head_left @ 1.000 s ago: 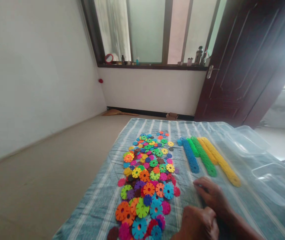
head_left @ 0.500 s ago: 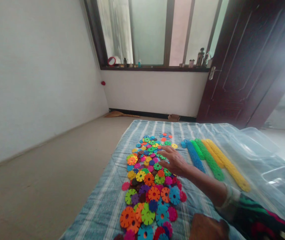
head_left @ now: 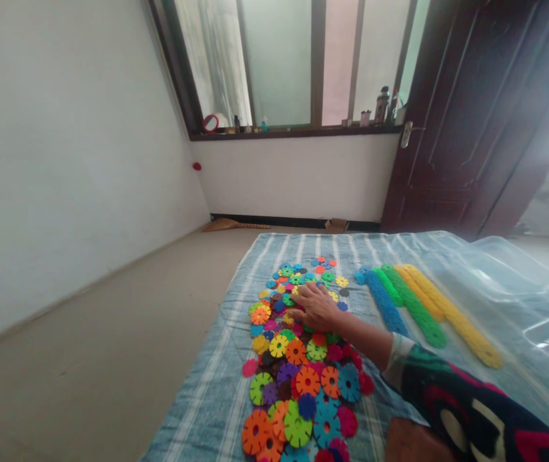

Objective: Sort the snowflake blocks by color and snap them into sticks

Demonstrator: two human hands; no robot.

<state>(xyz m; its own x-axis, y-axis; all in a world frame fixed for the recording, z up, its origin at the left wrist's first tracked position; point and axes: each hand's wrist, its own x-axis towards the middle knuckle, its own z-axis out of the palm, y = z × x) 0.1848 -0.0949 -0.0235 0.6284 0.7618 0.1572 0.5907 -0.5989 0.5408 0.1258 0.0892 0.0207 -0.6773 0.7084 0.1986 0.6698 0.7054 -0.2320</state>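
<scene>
1. Shifted farther left was the right hand, its fingers spread over loose discs at lower centre.
2. At the bottom edge, the left hand's grip could not be told.
3. Blue row, green rows and yellow rows were laid right of centre; many discs were left.

Soft, rather dim daylight spreads evenly, with only faint shadows. Pale light shows through the window at upper centre; a washed-out bright patch sits at the right edge, and milky haze veils the upper right of the door. The wall at left looks dull grey. Clear plastic containers at right catch pale glints. Small items along the sill look smeared; the coloured discs read more crisply. Wide-angle distortion tilts uprights towards both sides.
</scene>
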